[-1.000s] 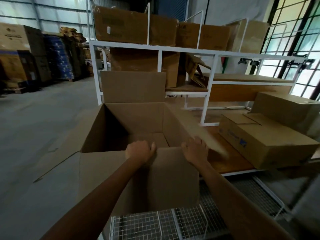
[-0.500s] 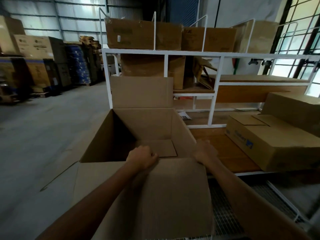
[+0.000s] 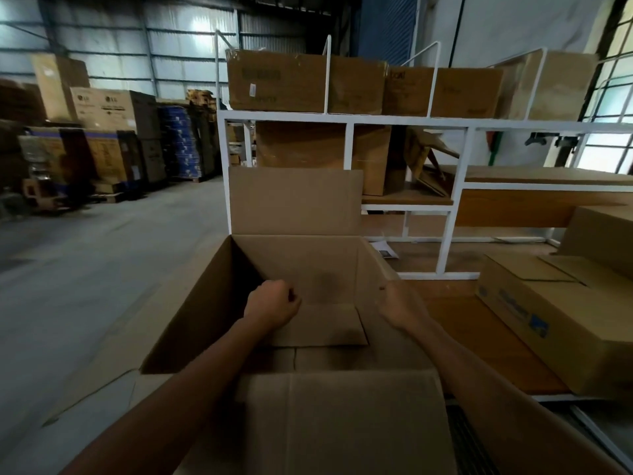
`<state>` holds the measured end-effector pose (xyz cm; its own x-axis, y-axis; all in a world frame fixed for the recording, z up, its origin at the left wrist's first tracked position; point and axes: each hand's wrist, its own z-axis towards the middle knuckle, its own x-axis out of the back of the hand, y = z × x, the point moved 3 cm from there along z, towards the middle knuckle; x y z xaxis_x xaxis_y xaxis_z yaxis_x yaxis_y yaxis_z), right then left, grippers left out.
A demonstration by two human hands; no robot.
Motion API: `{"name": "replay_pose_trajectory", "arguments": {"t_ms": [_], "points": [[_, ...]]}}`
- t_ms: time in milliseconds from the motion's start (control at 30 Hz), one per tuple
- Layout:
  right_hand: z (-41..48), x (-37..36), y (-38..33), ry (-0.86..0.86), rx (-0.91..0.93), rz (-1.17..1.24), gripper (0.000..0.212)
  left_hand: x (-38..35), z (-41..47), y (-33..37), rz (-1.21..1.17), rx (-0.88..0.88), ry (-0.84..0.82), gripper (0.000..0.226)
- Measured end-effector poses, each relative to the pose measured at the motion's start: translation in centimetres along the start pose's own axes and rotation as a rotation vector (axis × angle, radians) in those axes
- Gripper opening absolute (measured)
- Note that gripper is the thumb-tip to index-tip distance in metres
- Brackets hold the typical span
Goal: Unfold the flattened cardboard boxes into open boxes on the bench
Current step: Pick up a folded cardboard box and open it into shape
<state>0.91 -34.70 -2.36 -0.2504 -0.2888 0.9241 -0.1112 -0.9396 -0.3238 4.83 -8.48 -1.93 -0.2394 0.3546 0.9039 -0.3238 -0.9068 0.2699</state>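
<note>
A large open cardboard box (image 3: 301, 269) stands right in front of me, its far flap upright and its near flap (image 3: 342, 423) folded out toward me. The bottom flaps lie flat inside. My left hand (image 3: 272, 305) hovers inside the box as a fist with nothing in it. My right hand (image 3: 400, 303) sits over the top edge of the box's right wall, thumb on the inner side and fingers hidden on the outer side.
Two closed boxes, one (image 3: 548, 323) in front of the other (image 3: 606, 234), rest on the wooden bench (image 3: 479, 341) to the right. A white rack (image 3: 448, 200) behind holds more cardboard. Open concrete floor (image 3: 85, 269) lies to the left, with stacked cartons (image 3: 102, 145) far back.
My left hand let go of the near flap, which now hangs out toward me. Both hands moved forward, the left into the box and the right onto the right wall.
</note>
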Motion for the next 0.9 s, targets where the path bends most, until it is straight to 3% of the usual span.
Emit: {"name": "replay_pose_trajectory", "arguments": {"t_ms": [200, 367, 500, 667, 900], "points": [[11.3, -3.6, 0.1, -0.041, 0.043, -0.012, 0.033, -1.8, 11.4, -3.2, 0.051, -0.141, -0.041, 0.026], [17.8, -4.1, -1.0, 0.036, 0.072, 0.114, 0.034, -2.2, 19.4, -4.8, 0.039, -0.158, 0.007, 0.033], [23.3, -4.8, -1.7, 0.030, 0.113, 0.132, 0.050, -3.5, 26.0, -5.6, 0.070, -0.212, 0.023, 0.054], [30.6, -6.8, -1.5, 0.003, 0.079, 0.117, 0.064, -6.8, 32.8, -7.6, 0.190, -0.129, 0.020, 0.081], [34.9, -9.5, -0.4, 0.021, -0.028, 0.091, 0.089, -12.6, 33.6, -9.9, 0.335, -0.110, 0.017, 0.107]]}}
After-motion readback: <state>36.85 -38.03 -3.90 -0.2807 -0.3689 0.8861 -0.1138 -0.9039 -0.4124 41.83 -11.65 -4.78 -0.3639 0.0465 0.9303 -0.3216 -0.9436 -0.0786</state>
